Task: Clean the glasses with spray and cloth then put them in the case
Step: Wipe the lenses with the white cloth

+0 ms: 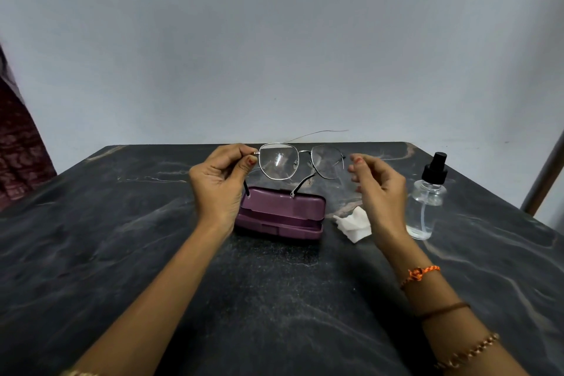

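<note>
Forearms enter from the lower edge, and we note the bracelets (420, 274) on the right wrist: one orange braided cord, one thin brown band and one beaded chain. Both arms reach forward over the dark marbled table (122, 253).

Farther out, we find the purple case (280, 215) lying open on the table, lid raised toward the wall. Just right of the case lies the crumpled white cloth (354, 223), partly hidden behind the right wrist. Right of the cloth stands the clear spray bottle (425, 201) with its black pump head, upright on the table.

Above the case, the left hand (218, 180) holds the glasses (300, 163) in the air. Its fingers (241, 151) curl in and pinch the frame at the left hinge between thumb and forefinger. The lenses face us and the temple arms point down toward the case; we cannot tell whether their tips touch the lid.

The right hand (377, 183) hovers just beside the right end of the frame, fingers loosely bent and spread, gripping nothing. We cannot tell whether a fingertip touches the frame.

Beyond the table edge rises a plain grey wall (274, 40).
</note>
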Action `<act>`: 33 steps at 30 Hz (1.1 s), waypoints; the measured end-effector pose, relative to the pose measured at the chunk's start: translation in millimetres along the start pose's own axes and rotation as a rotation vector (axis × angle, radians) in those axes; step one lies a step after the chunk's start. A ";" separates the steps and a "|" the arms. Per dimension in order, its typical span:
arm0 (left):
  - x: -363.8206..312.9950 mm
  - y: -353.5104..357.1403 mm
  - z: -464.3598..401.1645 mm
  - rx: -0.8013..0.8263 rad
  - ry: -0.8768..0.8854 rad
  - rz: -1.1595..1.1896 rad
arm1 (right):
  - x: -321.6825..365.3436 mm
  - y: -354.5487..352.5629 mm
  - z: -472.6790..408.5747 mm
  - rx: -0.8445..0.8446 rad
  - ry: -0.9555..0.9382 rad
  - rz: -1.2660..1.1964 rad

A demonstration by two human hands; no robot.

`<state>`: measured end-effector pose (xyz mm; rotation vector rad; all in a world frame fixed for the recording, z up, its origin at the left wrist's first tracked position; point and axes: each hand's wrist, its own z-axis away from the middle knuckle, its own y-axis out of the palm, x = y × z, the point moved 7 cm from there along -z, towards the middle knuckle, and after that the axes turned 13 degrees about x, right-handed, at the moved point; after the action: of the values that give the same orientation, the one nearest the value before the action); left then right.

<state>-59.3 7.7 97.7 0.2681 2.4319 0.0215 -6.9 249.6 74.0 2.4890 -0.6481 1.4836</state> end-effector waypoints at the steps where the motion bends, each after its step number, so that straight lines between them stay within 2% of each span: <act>1: -1.1 1.5 -0.2 0.012 0.006 0.004 | -2.2 3.3 -0.6 0.027 0.043 -0.130; 6: -6.3 6.7 0.1 0.042 0.040 0.010 | -8.6 13.8 1.2 0.096 0.203 -0.469; 13: -18.5 13.4 2.9 0.072 0.104 0.015 | -10.3 14.7 1.6 0.075 0.243 -0.729; 25: -24.7 12.5 -0.5 0.131 0.141 -0.075 | -9.3 16.4 2.6 0.083 0.257 -0.808; 33: -14.6 10.1 2.1 0.099 0.079 0.017 | -9.0 20.7 4.8 0.098 0.286 -0.826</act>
<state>-45.1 14.6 106.2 0.3384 2.5124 -0.0824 -16.1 231.8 62.4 2.0991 0.4661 1.4617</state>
